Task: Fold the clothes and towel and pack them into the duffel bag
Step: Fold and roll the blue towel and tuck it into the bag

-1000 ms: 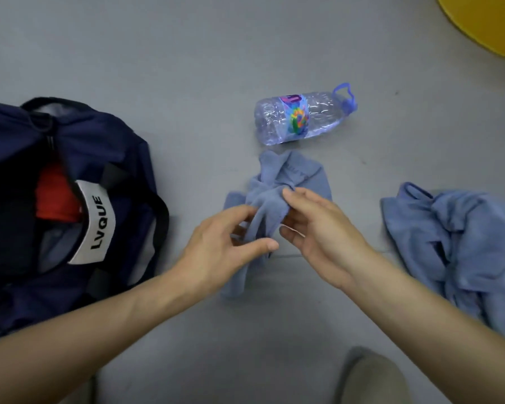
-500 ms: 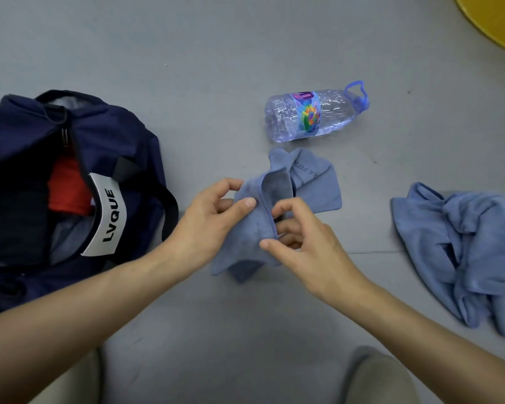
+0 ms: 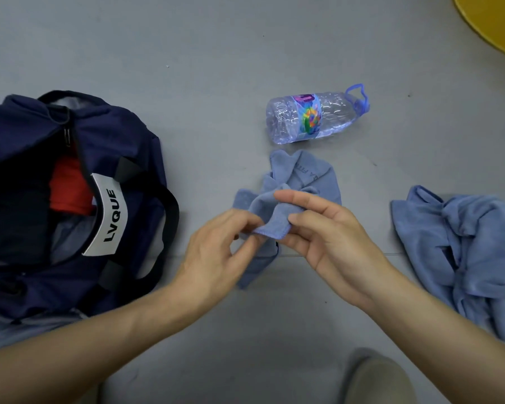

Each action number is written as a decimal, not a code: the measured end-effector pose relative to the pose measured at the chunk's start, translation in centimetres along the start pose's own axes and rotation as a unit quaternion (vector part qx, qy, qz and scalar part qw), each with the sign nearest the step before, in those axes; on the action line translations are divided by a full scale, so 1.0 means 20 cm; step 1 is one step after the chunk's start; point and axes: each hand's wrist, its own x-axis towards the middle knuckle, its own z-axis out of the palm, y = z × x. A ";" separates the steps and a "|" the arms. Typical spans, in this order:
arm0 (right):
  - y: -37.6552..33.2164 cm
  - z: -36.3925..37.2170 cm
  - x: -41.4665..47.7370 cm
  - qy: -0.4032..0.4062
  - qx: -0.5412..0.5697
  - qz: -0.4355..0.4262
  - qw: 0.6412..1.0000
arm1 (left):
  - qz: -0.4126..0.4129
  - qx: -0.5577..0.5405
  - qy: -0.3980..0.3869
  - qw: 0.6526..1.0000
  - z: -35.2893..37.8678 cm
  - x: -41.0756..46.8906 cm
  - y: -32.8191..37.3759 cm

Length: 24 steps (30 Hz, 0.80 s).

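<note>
Head view, looking down at a grey floor (image 3: 187, 53). A clear bottle (image 3: 312, 118) lies on its side at 12 o'clock from the towel (image 3: 306, 182), near but apart. An open navy bag (image 3: 120, 132) sits at 9 o'clock with a red cloth (image 3: 67, 191) inside. A crumpled blue shirt (image 3: 464, 252) lies at 3 o'clock.

Half a second earlier the left hand (image 3: 213, 255) had its thumb over the towel's top fold. Now it and the right hand (image 3: 333, 240) pinch the near hem, each grip clamped on it.

The towel is small, blue and bunched at centre, its far end on the floor.
</note>
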 end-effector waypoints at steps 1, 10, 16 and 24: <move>-0.01 0.00 -0.01 -0.008 -0.026 -0.007 1.000 | -0.010 -0.018 0.005 1.000 -0.01 0.02 0.01; 0.05 -0.07 0.04 0.090 -0.514 -0.204 0.829 | -0.014 -0.072 -0.003 0.997 -0.12 0.11 -0.02; -0.01 -0.06 0.02 0.047 -0.646 -0.286 0.706 | 0.025 -0.018 -0.013 0.999 -0.12 0.09 -0.05; -0.01 -0.06 0.02 0.016 -0.654 -0.369 0.660 | 0.083 0.009 0.017 0.996 -0.13 0.08 -0.01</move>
